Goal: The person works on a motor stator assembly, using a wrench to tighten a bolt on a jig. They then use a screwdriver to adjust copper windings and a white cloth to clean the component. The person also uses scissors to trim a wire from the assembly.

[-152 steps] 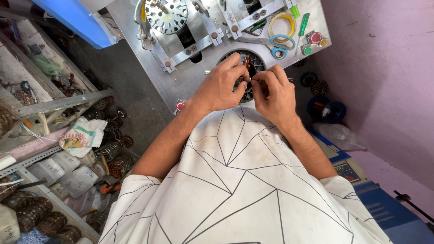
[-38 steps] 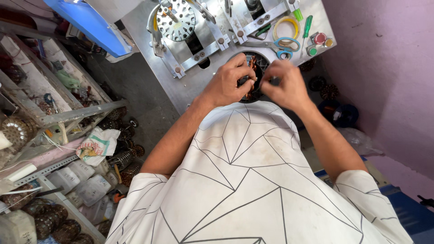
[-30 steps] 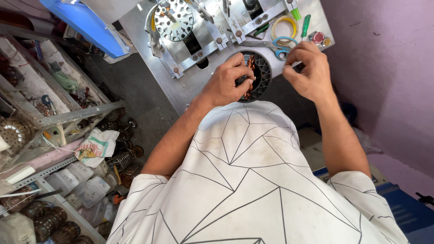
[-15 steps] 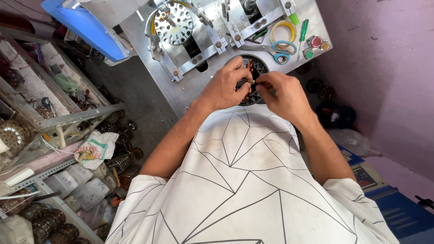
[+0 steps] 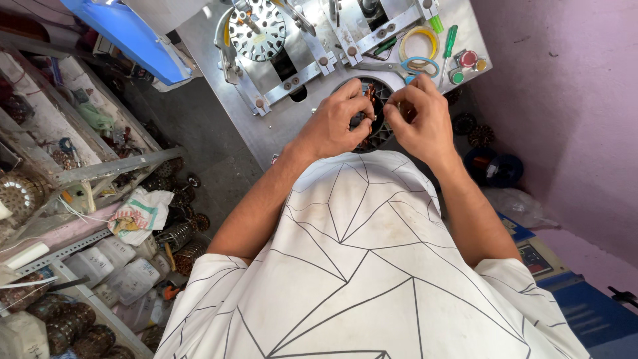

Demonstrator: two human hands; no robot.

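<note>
Far left, a metal shelf rack (image 5: 100, 169) carries stacked round stator cores (image 5: 18, 194) and small parts; below it on the floor lie a crumpled cloth bag (image 5: 139, 216) and more wound cores. None of this is in use.

On the steel table (image 5: 219, 86), a second stator core (image 5: 258, 30) sits clamped in a fixture at upper left, untouched.

The left hand (image 5: 332, 123) is clenched in a pinch at the left rim of the dark stator (image 5: 379, 133), which lies flat at the near edge of the table, just in front of the person's chest. Thumb and forefinger appear to grip copper winding wire (image 5: 367, 96) at a slot; the wire is too fine to follow further.

The right hand (image 5: 422, 119) is closed likewise, fingertips pinched over the stator's right side, close to the left hand. What it holds I cannot tell for certain; it appears to be the same wire or an insulating strip.

Judgement: the step is seating winding into the slots. To do it well, keep the stator flat and steady, feed with one hand while the other guides, hold tension even, and avoid scraping the enamel on the slot edges.

Right of the hands, blue-handled scissors (image 5: 405, 66), a yellow tape ring (image 5: 419, 43) and a green screwdriver (image 5: 448, 46) lie within reach.
</note>
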